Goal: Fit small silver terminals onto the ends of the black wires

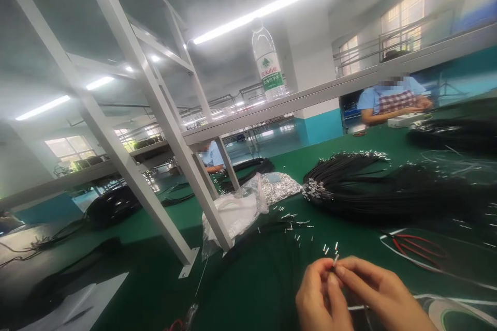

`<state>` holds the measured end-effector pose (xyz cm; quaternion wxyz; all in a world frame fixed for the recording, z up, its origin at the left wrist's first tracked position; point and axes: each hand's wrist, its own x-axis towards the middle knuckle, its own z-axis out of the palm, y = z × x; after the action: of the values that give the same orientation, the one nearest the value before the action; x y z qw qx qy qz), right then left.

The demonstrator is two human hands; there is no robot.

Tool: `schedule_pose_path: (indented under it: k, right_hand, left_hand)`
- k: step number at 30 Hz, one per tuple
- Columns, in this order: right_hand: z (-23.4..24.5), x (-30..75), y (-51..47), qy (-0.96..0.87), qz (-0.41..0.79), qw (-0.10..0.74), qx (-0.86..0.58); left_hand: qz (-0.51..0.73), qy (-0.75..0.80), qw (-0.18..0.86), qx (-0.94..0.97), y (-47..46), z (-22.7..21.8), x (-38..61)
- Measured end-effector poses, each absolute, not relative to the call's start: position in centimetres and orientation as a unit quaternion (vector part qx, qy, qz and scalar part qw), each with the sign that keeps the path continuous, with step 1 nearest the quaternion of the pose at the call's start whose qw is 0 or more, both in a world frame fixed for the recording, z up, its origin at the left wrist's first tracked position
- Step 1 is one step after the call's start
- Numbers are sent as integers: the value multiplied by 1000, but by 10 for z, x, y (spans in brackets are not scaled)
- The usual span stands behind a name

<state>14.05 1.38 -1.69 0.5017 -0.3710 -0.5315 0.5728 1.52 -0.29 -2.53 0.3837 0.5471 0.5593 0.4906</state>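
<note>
My left hand (320, 295) and my right hand (378, 292) meet at the bottom of the view, fingertips pinched together. Between them sits a small metal terminal (335, 258) on a thin black wire end. Both hands hover over the green table (272, 279). Loose metal terminals (295, 225) lie scattered just beyond my fingers. A large bundle of black wires with metal tips (373, 186) rests farther right.
A clear plastic bag of terminals (252, 199) lies by a white rack leg (212, 217). Red-handled pliers (415, 245) lie at right. A water bottle (267, 64) stands on the shelf rail. Two other people work across the table, behind more wire bundles (454, 134).
</note>
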Motion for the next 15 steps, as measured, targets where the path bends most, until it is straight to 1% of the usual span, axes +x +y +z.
schedule_pose_path:
  k: [7,12,15]
  right_hand:
    - [-24,139,16,-527,584,504,-357]
    - [-27,141,13,-567,538,495,-380]
    - [-28,140,12,-587,501,493,-402]
  left_hand:
    - [515,575,334,541,2,-34,18]
    - [571,581,195,547,2,-42,26]
    - [601,553,143,559,2,-44,29]
